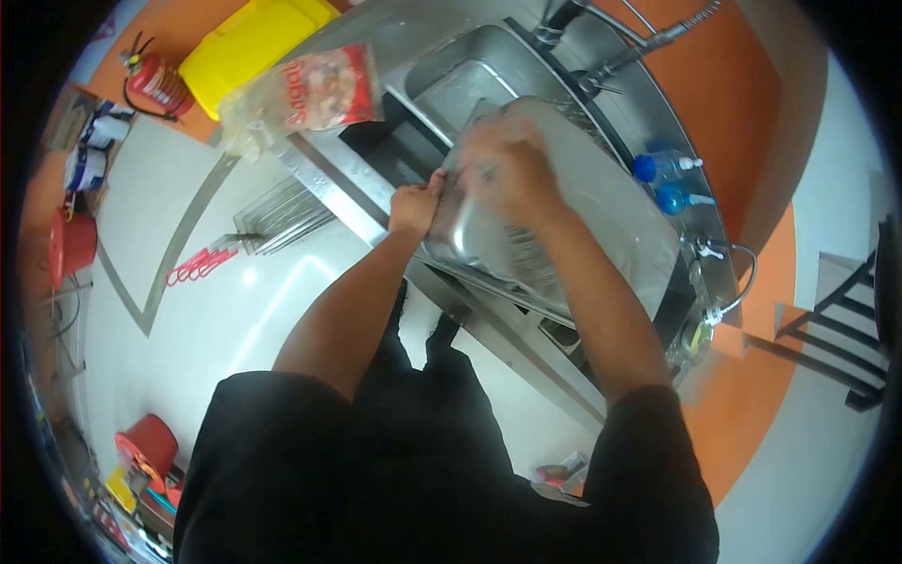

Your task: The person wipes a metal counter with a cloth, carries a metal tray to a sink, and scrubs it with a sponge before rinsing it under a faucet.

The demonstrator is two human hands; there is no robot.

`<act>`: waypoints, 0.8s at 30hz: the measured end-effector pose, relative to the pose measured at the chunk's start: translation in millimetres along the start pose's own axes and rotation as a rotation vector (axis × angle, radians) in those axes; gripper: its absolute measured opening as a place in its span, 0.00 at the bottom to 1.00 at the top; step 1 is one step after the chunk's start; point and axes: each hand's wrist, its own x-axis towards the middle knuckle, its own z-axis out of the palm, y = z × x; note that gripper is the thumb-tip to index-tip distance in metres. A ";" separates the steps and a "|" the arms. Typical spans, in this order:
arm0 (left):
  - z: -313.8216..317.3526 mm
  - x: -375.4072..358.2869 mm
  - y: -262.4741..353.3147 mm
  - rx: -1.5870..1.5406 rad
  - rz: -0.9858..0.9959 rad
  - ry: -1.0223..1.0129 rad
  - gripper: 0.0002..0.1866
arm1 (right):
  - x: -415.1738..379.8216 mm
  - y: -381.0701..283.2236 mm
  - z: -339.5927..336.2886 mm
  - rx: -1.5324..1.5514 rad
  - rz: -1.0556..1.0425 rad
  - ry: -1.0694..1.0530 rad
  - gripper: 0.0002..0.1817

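Note:
A large metal pan or tray (611,211) lies tilted across the sink (451,70), its near rim toward me. My left hand (416,205) grips the pan's left edge, fingers wrapped round it beside the sink's front. Over the pan's upper left part is my right hand (512,174), smeared by motion; its fingers and anything in them cannot be made out. Below it, a blurred greyish patch shows on the pan's surface.
A printed plastic bag (324,89) rests on the counter's left, near a yellow container (246,52). Behind the sink stands a faucet (620,61). Two blue-marked bottles (669,165) are at the right. Wire racks with pink handles (202,266) hang at the left.

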 end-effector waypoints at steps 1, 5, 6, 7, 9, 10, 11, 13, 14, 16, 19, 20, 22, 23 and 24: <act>18.2 8.4 -24.8 -0.078 0.220 0.086 0.38 | 13.2 -20.8 2.7 0.008 -0.011 -0.008 0.12; 3.0 0.7 5.2 0.018 0.073 0.014 0.38 | 62.0 -4.4 1.4 -0.293 0.057 -0.705 0.16; -6.2 -8.1 17.4 -0.076 -0.012 0.004 0.38 | 82.5 21.5 -6.5 -0.254 0.200 -0.703 0.17; -2.0 -6.0 16.7 -0.093 -0.007 -0.003 0.38 | 101.7 50.3 -16.1 -0.214 0.345 -0.696 0.19; 6.3 6.6 3.2 0.028 0.035 -0.048 0.39 | 91.5 138.0 -7.4 0.068 0.648 -0.589 0.23; 19.7 13.5 -8.7 0.047 0.084 0.002 0.40 | 67.1 147.9 -18.5 0.233 0.786 -0.479 0.24; 23.0 17.8 -12.3 0.044 0.102 -0.012 0.40 | 37.9 151.2 -33.8 0.396 0.913 -0.355 0.25; 28.2 16.7 -14.4 0.163 0.183 0.056 0.39 | -64.2 223.8 -54.6 -0.171 0.499 -0.489 0.22; 18.9 9.4 -5.8 0.224 0.258 0.032 0.38 | -111.1 229.6 -76.9 -0.150 0.656 -0.530 0.20; 23.2 7.7 -9.1 0.308 0.313 0.007 0.38 | -203.7 214.3 -111.2 -0.194 0.956 -0.582 0.23; 25.4 14.4 -9.7 0.356 0.344 -0.034 0.39 | -245.0 225.8 -119.6 -0.203 1.151 -0.709 0.24; 27.7 14.1 -10.1 0.379 0.322 -0.038 0.40 | -234.3 211.1 -104.8 -0.002 1.471 -0.705 0.25; 40.9 29.6 -35.4 0.527 0.410 -0.005 0.34 | -145.7 169.4 -82.8 0.303 1.275 -0.433 0.26; 33.8 25.3 -34.1 0.647 0.557 0.022 0.26 | -108.2 160.5 -67.2 0.209 0.917 -0.340 0.28; 32.0 25.5 -38.3 0.660 0.597 0.051 0.23 | -70.1 152.0 -54.5 0.268 1.015 -0.312 0.26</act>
